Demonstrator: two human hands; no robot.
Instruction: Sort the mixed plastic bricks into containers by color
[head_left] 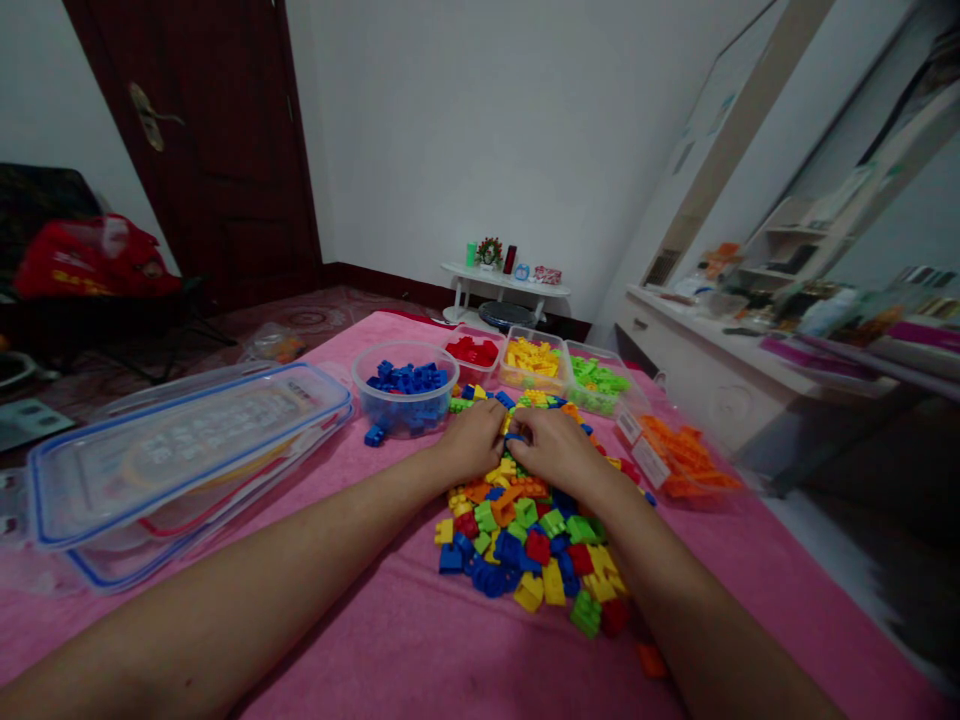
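Both hands work in the upper part of a loose heap of mixed toy building blocks (525, 540) in blue, red, yellow, green and orange. My left hand (472, 440) is closed with its fingers curled down at the heap; what they hold, if anything, is hidden. Close beside it, my right hand (555, 450) is closed, its fingertips pinching a blue building block (516, 437). Just left of my hands stands a round clear tub (409, 420) with blue blocks inside. One loose blue block (374, 436) lies on the cloth by the tub.
Behind the heap stand clear boxes of red blocks (474, 351), yellow blocks (534, 356) and green blocks (598, 376). Orange blocks (686, 455) fill a box at right. Stacked clear lids (195, 450) with blue edges lie at left on the pink cloth (405, 640).
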